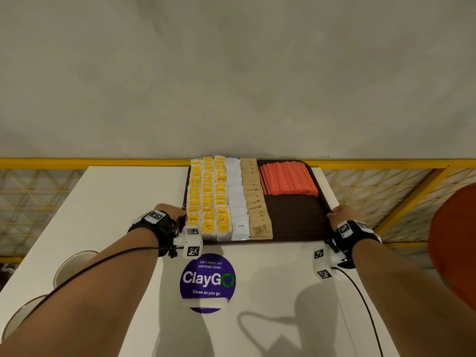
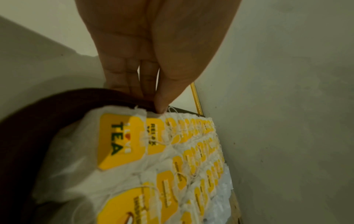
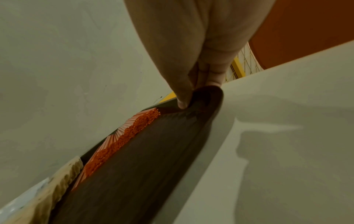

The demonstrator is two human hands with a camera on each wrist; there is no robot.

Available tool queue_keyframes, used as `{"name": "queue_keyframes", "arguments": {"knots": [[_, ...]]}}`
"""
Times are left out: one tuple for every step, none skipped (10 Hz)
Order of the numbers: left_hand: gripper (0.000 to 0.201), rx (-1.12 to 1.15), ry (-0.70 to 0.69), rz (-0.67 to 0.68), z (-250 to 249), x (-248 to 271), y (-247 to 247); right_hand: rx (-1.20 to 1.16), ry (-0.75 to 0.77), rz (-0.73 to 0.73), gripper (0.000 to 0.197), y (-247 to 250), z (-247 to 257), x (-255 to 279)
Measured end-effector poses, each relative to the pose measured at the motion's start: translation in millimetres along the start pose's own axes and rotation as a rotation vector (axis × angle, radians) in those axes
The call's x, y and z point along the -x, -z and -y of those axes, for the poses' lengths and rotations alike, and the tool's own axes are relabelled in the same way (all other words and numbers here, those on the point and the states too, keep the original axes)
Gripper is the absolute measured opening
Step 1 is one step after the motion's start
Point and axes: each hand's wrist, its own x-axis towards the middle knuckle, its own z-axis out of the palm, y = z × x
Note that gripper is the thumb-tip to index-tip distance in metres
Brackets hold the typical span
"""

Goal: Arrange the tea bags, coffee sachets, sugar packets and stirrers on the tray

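A dark brown tray (image 1: pixel 293 222) lies on the white table against the far edge. On it run three rows of yellow-tagged tea bags (image 1: pixel 208 197), a row of white coffee sachets (image 1: pixel 237 199), a row of brown sugar packets (image 1: pixel 255 202) and a pile of orange stirrers (image 1: pixel 288 181). My left hand (image 1: pixel 175 213) grips the tray's left rim (image 2: pixel 107 94), thumb on top beside the tea bags (image 2: pixel 172 151). My right hand (image 1: pixel 340 215) grips the right rim (image 3: pixel 210 97), thumb inside, near the stirrers (image 3: pixel 134 130).
A purple round ClayGo sticker (image 1: pixel 207 282) is on the table in front of the tray. Two round stools (image 1: pixel 72 264) stand at the left, an orange seat (image 1: pixel 453 248) at the right. A yellow railing (image 1: pixel 103 163) with mesh runs behind the table.
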Motion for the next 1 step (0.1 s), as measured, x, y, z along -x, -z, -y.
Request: {"name": "queue_keyframes", "arguments": {"knots": [[0.033, -0.202, -0.131, -0.012, -6.7, 29.1, 8.5, -0.013, 0.087, -0.113, 0.037, 4.1, 8.7, 11.6]]}}
